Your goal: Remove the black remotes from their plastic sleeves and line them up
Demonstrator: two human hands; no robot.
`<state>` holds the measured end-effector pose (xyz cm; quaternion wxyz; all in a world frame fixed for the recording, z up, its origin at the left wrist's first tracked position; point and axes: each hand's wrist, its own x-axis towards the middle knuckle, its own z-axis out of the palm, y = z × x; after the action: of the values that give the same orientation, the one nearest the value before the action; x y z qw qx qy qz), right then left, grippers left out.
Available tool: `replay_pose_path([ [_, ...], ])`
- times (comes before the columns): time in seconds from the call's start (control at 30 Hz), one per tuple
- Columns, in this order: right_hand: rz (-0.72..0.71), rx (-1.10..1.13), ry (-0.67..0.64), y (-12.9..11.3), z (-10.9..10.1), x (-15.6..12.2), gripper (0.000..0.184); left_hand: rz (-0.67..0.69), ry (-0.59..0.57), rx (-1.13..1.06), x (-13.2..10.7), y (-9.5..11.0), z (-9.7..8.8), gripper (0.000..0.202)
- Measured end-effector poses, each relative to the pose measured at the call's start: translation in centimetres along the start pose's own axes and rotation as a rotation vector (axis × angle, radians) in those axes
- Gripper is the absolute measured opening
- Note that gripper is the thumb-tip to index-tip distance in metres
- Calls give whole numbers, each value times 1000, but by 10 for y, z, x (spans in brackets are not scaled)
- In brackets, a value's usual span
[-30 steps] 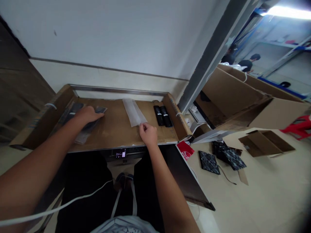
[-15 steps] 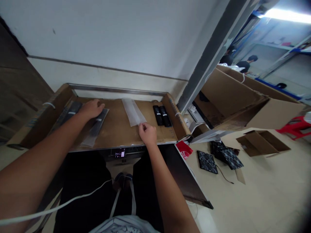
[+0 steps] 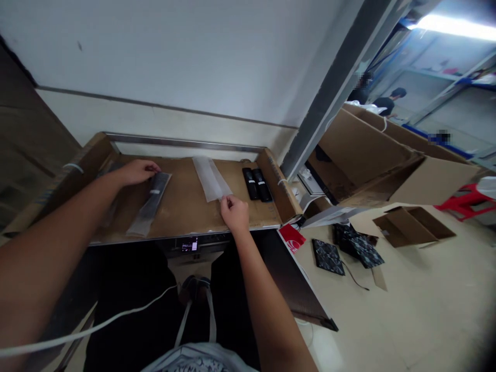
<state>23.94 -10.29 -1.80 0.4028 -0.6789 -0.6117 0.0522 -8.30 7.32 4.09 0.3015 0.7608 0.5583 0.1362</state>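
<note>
My left hand (image 3: pixel 137 171) rests with curled fingers on the far end of a black remote in a clear plastic sleeve (image 3: pixel 152 199), which lies on the cardboard-lined worktop (image 3: pixel 186 206). My right hand (image 3: pixel 234 213) pinches the near end of an empty clear plastic sleeve (image 3: pixel 210 177) in the middle of the worktop. Two bare black remotes (image 3: pixel 256 184) lie side by side at the right, beside the cardboard side wall. Something dark, half hidden by my left arm, lies at the far left.
A white wall stands behind the worktop. A big open cardboard box (image 3: pixel 387 160) sits to the right. A smaller box (image 3: pixel 413 230), dark patterned pouches (image 3: pixel 349 248) and a red packet (image 3: pixel 292 236) lie on the floor. People sit far off at the right. A white cable (image 3: pixel 116 318) crosses my lap.
My left hand slid the sleeved remote off the left pile towards the middle, so it now lies apart and straight. My right hand stayed on the empty sleeve's end.
</note>
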Motion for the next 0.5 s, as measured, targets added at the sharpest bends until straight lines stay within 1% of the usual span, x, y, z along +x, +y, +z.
replay_pose_path([
  [0.17, -1, 17, 3, 1, 0, 1, 37, 16, 22, -18, -14, 4, -1, 15],
  [0.3, -31, 51, 41, 1, 1, 0, 39, 12, 79, -16, -21, 13, -1, 14],
  [0.4, -64, 110, 91, 2, 0, -2, 43, 13, 131, -12, -27, 28, -5, 18],
  [0.5, -104, 180, 131, 3, -5, -4, 45, 39, 204, 16, -36, 52, -12, 26],
])
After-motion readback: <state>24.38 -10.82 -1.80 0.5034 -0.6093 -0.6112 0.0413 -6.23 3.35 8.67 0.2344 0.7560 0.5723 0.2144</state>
